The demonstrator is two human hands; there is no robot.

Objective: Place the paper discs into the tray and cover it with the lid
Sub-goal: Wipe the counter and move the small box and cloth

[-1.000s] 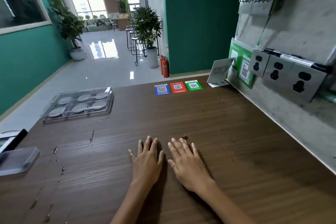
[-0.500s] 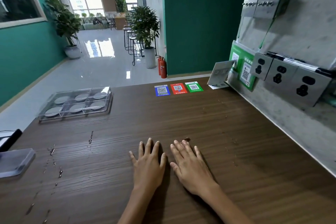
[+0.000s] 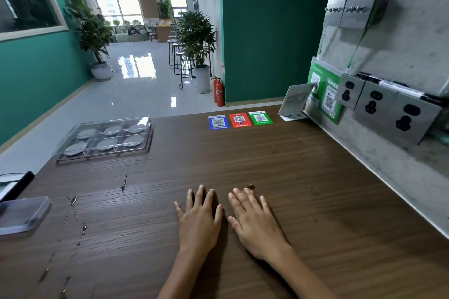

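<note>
A clear plastic tray with compartments stands at the far left of the wooden table. Each compartment holds a grey paper disc. A clear lid sits on top of the tray. My left hand and my right hand lie flat on the table side by side near the front, fingers straight, holding nothing, well away from the tray.
A clear plastic box and a black-edged device sit at the left edge. Three QR stickers lie at the far edge. Water drops streak the left side. A grey wall with sockets borders the right.
The hands keep their place on the table. The view has shifted a little as my head moved; the tray and other objects stay put.
</note>
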